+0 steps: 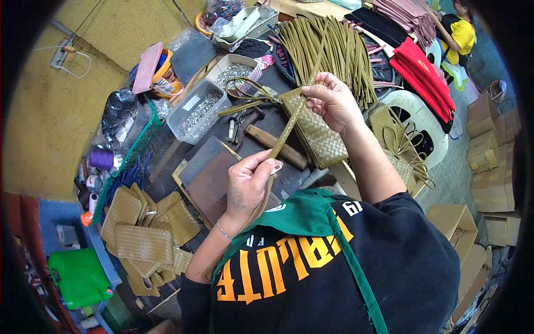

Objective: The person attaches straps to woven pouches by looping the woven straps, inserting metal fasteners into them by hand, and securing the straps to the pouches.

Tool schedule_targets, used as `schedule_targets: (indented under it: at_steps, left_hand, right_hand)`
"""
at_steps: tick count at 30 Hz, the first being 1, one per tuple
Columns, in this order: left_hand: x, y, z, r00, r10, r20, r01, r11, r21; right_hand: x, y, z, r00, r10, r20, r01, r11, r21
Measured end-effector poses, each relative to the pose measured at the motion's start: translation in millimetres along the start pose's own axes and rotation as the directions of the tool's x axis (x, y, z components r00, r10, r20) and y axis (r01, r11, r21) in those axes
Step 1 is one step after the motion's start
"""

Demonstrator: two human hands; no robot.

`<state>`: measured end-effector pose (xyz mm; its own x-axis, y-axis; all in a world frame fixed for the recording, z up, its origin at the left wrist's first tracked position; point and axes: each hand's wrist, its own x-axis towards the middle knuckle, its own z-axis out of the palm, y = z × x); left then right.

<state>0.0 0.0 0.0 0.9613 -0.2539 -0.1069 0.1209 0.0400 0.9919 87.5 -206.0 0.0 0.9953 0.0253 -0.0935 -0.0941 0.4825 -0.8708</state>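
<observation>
A narrow olive braided strap (289,124) runs slantwise between my two hands. My left hand (249,183) pinches its lower part, and loose strip ends trail down along that forearm. Higher up, my right hand (332,103) grips the strap between thumb and fingers. Behind it lies an olive woven pouch (322,136), partly covered by my right arm. A wooden-handled hammer (276,147) rests on the dark table below the strap. Past my right hand, a thick bundle of olive strips (328,55) spreads over a round dark surface.
Two containers, a clear tub (197,111) and a pink-sided basket (236,69), hold small metal parts. Woven olive pieces (144,239) are piled at left. A white plastic stool (409,106) and cardboard boxes (484,133) stand at right. Another person (460,36) sits at the far right.
</observation>
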Motion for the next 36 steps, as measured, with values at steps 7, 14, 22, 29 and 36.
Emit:
schedule_targets:
  at_steps: [7,14,22,29,36]
  left_hand:
    - [-4.3,0.9,8.7,0.996,0.075,-0.057,-0.083,0.985,-0.154]
    - [-5.2,-4.5,4.2,0.993,0.103,-0.051,-0.111,0.973,-0.204]
    - [-4.0,-1.5,8.5,0.990,0.126,-0.057,-0.136,0.967,-0.216]
    - [-4.2,-0.6,8.4,0.990,0.122,-0.069,-0.133,0.975,-0.178]
    - [-4.2,-0.4,8.1,0.988,0.129,-0.081,-0.141,0.976,-0.168]
  right_hand:
    - [-5.6,-5.8,3.3,0.998,-0.018,0.053,0.016,0.999,0.040]
    - [-4.3,-2.4,3.5,0.989,-0.046,0.138,0.028,0.992,0.125]
    - [-0.2,-2.4,-1.8,0.978,-0.075,0.194,0.044,0.986,0.160]
    - [-0.4,-4.0,-1.3,0.974,-0.091,0.209,0.057,0.985,0.164]
    - [-0.3,-4.7,-3.5,0.963,-0.095,0.251,0.054,0.985,0.165]
